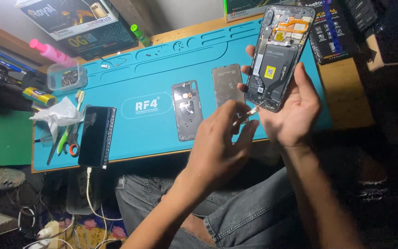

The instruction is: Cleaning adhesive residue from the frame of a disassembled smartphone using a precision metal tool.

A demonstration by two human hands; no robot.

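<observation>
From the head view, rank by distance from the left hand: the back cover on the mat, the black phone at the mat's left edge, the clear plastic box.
From the left hand:
1. back cover, just left of it, mid-mat.
2. black phone, left edge of the blue mat.
3. clear plastic box, far left corner.

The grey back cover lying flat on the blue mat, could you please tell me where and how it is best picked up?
Take the grey back cover by its two long edges, coming down from above with thumb and fingers. It lies flat on the blue mat with bare mat on both sides; the dark panel to its right lies apart. Avoid the camera cutout near its top.
</observation>
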